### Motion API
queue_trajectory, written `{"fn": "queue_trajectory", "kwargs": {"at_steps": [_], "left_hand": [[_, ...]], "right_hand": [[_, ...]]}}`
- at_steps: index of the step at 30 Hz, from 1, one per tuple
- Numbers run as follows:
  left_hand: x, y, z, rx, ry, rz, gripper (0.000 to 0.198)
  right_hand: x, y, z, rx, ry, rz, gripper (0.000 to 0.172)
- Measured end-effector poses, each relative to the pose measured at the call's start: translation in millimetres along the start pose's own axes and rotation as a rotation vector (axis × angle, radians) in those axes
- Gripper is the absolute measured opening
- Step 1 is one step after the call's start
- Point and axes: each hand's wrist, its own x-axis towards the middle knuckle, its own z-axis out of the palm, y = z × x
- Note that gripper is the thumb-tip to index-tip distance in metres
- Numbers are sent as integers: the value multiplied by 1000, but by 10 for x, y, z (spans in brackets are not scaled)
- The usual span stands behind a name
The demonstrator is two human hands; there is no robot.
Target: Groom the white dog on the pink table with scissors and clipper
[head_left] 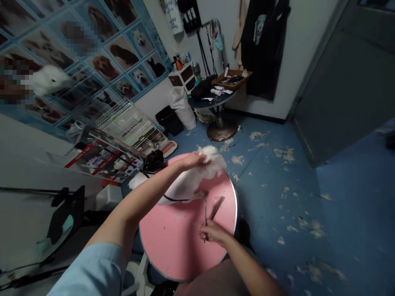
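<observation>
A white fluffy dog (pixel 185 187) is on the round pink table (pixel 173 238), partly hidden behind my left forearm. A dark strap (pixel 175 200) runs along its side. My left hand (pixel 197 160) is closed on a thick tuft of white fur (pixel 214 162) at the dog's right-hand end in the view; whether this is the tail I cannot tell. Nearer to me, my right hand (pixel 212 231) grips a pair of scissors (pixel 217 207) by the handles. The blades are spread and point away from me, just short of the fur and apart from it.
Behind stands a dark round table (pixel 197 102) with a brown tray (pixel 233 78) and bottles. A black bin (pixel 169 120), a white sack (pixel 183 107) and a wire cage (pixel 132 127) line the wall. Hair clumps (pixel 288 155) litter the blue floor. A grey door (pixel 336 82) is at right.
</observation>
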Motion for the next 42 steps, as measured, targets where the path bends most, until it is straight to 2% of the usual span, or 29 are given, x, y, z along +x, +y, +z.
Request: {"fn": "queue_trajectory", "kwargs": {"at_steps": [2,7,10,17,21,25,29,31,34,37,42], "left_hand": [[-2,-32,-45,-16,-19,3,26],[34,-62,-31,-46,-92,7,32],[103,-33,-5,-51,-90,1,27],[232,45,-87,-85,-71,-8,21],[243,53,-114,-128,-76,8,17],[256,41,-134,-178,-101,46,14],[283,9,-163,-191,-127,54,15],[291,-4,-174,-179,-125,62,15],[278,-2,-179,-159,-114,83,14],[240,19,-174,-164,-114,92,13],[191,53,-168,-181,-106,98,12]], "right_hand": [[133,-85,-30,-53,38,-48,15],[522,-358,-318,-677,427,-277,29],[740,-458,-447,-858,532,-294,34],[1020,-393,-369,-828,551,-278,33],[1086,-443,-375,-812,613,-321,43],[1095,-427,-379,-786,633,-249,38],[1077,-392,-287,-795,635,-270,32],[1093,-406,-240,-797,672,-290,35],[1122,-417,-196,-760,715,-236,38],[1112,-402,-156,-740,694,-184,39],[1087,-446,-99,-760,718,-253,36]]}}
